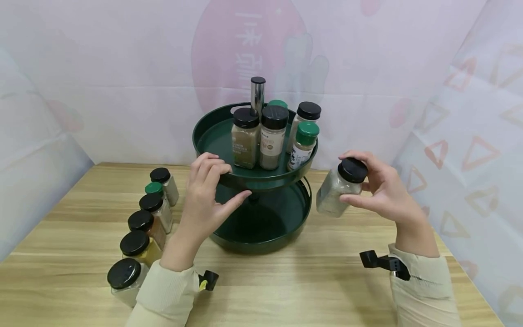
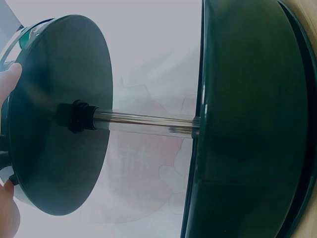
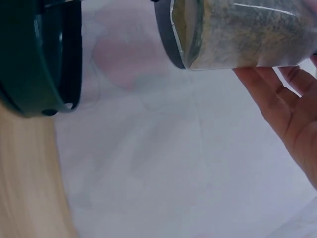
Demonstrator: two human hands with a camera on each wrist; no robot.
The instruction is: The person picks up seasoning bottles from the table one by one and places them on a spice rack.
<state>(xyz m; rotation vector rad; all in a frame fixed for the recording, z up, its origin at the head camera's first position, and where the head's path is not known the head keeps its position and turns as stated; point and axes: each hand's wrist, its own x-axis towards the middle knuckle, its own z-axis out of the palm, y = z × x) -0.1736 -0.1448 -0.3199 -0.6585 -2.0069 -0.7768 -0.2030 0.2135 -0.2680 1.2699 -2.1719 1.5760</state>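
Note:
A two-tier dark green turntable rack (image 1: 261, 245) stands mid-table, a metal post (image 2: 143, 122) joining its tiers. My left hand (image 1: 206, 200) holds the front left rim of the upper tray (image 1: 212, 136), fingers bent over the edge and thumb lower down. To the rack's right, my right hand (image 1: 380, 190) grips a clear spice jar (image 1: 333, 195) with a black lid, tilted and raised off the table. Pale, grainy contents show through the jar (image 3: 247, 34) in the right wrist view. On the upper tray are a cumin powder jar (image 1: 245, 143), a black-capped shaker (image 1: 271, 141) and a green-capped bottle (image 1: 302, 147).
Several spice jars line the table's left side, among them a black-lidded jar (image 1: 126, 277) in front and a green-capped one (image 1: 155, 188) farther back. Another black-lidded jar (image 1: 308, 111) stands at the upper tray's right. A patterned cloth (image 1: 143, 91) hangs behind the wooden table (image 1: 286, 290).

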